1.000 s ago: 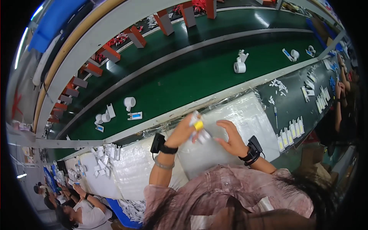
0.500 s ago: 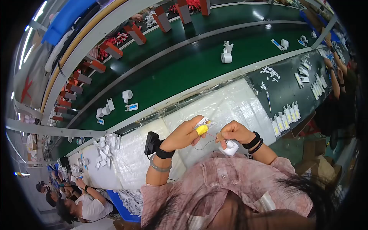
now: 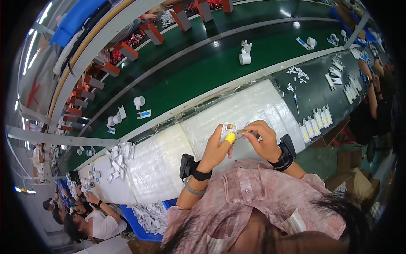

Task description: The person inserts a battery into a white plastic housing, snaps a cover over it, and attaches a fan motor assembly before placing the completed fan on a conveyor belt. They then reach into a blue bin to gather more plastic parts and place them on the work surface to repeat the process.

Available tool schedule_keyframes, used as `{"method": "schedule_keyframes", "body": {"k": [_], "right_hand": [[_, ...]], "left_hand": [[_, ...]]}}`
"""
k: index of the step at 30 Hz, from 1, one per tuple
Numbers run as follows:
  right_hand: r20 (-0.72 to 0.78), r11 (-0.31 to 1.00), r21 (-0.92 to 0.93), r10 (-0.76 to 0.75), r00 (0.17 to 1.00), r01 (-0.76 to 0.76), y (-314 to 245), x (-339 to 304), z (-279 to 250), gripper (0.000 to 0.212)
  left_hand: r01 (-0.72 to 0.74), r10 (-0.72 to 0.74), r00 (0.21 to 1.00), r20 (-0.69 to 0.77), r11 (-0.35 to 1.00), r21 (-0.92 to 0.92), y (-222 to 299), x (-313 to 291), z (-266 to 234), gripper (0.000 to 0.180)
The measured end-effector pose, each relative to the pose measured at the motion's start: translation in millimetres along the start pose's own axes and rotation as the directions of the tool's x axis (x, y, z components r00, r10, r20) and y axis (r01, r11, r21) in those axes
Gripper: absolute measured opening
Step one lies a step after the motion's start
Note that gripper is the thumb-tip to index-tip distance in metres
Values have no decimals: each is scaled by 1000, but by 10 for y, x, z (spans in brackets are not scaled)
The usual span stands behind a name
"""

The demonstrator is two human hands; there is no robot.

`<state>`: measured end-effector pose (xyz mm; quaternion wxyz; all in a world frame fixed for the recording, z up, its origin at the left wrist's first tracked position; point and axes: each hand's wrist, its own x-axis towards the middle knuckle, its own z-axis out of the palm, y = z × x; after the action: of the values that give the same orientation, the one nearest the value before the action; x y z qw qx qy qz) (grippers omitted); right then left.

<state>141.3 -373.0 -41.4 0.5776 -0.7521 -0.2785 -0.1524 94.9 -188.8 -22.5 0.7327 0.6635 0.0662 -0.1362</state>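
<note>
L hand: your L hand (image 3: 216, 149) grips white plastic part (image 3: 227, 128), thumb + fingers closed on it; yellow wrap (image 3: 230, 137) on thumb
R hand: your R hand (image 3: 264, 142) pinches small tan piece (image 3: 241, 131) w/ fingertips; too small to ID
Part loc: in your L fingers, just left of R fingertips, above white padding (image 3: 249, 103)
Bench, from hands: white bits (image 3: 301, 75) btw 1 & 2 o'clock; thin tool (image 3: 296, 101) 2 o'clock; white/yellow panels (image 3: 316, 123) approx 3 o'clock; white pc pile (image 3: 119, 161) approx 9 o'clock
Belt: green belt (image 3: 203, 80) 12 o'clock; round white unit (image 3: 245, 59) on it
</note>
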Motion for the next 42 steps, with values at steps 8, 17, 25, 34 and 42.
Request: {"method": "schedule_keyframes", "body": {"k": [8, 17, 25, 34, 42], "right_hand": [[58, 991, 124, -67, 996, 59, -13, -81, 24, 18], [39, 981, 91, -174, 984, 170, 6, -83, 3, 21], [7, 983, 85, -164, 986, 163, 13, -129, 13, 22], [5, 984, 73, -165, 986, 164, 5, -119, 14, 22], [15, 985, 80, -157, 987, 156, 41, -140, 35, 22]], "left_hand": [[-93, 93, 996, 11, 996, -2, 32, -103, 124, 38], [-222, 222, 975, 18, 959, 176, -66, -135, 172, 40], [-230, 237, 971, -5, 948, 221, -75, -154, 215, 41], [-234, 246, 969, -6, 927, 293, -74, -162, 220, 42], [-230, 241, 971, 12, 911, 342, -74, -162, 224, 41]]}}
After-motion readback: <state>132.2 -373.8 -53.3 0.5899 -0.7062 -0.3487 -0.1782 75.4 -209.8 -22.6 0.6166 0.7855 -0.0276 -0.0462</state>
